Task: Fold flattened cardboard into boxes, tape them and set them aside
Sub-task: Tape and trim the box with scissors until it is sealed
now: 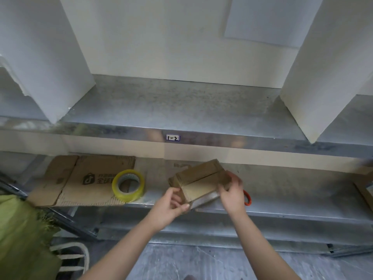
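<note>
A small brown cardboard box (199,182), folded into shape with its flaps meeting along a centre seam, is held tilted just above the lower metal shelf (282,207). My left hand (171,205) grips its near left corner, thumb on the flap. My right hand (232,193) grips its right end with curled fingers. A roll of clear yellowish tape (128,185) stands on a flattened cardboard sheet (80,180) to the left of the box.
An orange-handled tool (247,198) lies on the shelf behind my right hand, mostly hidden. An upper metal shelf (181,110) with white dividers (314,77) is above. A green sack (22,239) is at lower left, and more cardboard (363,188) at the right edge.
</note>
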`<state>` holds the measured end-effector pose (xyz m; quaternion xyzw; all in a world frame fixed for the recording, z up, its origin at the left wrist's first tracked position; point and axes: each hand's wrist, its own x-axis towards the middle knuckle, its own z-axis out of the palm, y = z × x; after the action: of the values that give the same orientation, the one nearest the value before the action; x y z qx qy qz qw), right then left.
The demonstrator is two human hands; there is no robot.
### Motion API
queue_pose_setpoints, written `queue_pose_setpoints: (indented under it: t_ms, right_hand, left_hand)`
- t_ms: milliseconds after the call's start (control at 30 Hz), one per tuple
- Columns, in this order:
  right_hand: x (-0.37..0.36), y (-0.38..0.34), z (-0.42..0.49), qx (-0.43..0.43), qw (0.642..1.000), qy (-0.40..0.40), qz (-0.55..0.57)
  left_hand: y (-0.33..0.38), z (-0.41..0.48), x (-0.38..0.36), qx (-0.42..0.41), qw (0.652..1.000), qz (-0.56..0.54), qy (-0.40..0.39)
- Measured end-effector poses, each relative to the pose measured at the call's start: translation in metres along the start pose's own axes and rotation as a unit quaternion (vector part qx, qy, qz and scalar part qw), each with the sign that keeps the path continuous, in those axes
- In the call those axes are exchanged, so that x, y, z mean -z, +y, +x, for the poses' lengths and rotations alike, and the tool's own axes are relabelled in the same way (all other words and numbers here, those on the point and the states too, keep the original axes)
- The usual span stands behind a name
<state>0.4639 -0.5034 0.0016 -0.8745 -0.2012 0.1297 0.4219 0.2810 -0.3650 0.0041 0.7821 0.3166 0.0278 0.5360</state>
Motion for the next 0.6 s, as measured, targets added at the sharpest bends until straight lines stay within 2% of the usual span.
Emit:
queue_pose_setpoints:
  t_ms: [100,133,200,300,333,400,500,600]
  right_hand:
    - [0.009,-0.003,0.006,-0.011,0.999,-0.006,-0.032]
    - [0.009,-0.003,0.005,-0.009,0.999,-0.003,-0.042]
    - [0.005,-0.004,0.0,-0.023,1.0,0.009,-0.012]
    - [-0.002,-0.007,-0.014,-0.07,0.994,0.015,0.08]
    - [-0.004,-0.008,-0.021,-0.078,0.991,0.008,0.104]
    - [-0.009,-0.005,-0.037,-0.074,0.988,-0.007,0.136]
    - [-0.021,0.002,-0.054,-0.042,0.991,-0.049,0.121]
    - [-0.021,0.009,-0.048,0.001,0.992,-0.069,0.108]
  left_hand:
    - [0.008,0.02,0.007,-0.02,0.992,0.072,0.106]
    - [0.01,0.028,0.012,-0.025,0.989,0.089,0.117]
    - [0.013,0.043,0.022,-0.045,0.989,0.122,0.067]
    - [0.017,0.055,0.028,-0.065,0.985,0.148,-0.06]
    - [0.016,0.056,0.025,-0.07,0.983,0.155,-0.065]
    - [0.013,0.052,0.013,-0.066,0.987,0.146,-0.007]
    - [0.006,0.033,-0.02,-0.051,0.987,0.113,0.106]
    - [0.0,0.013,-0.049,-0.078,0.985,0.067,0.139]
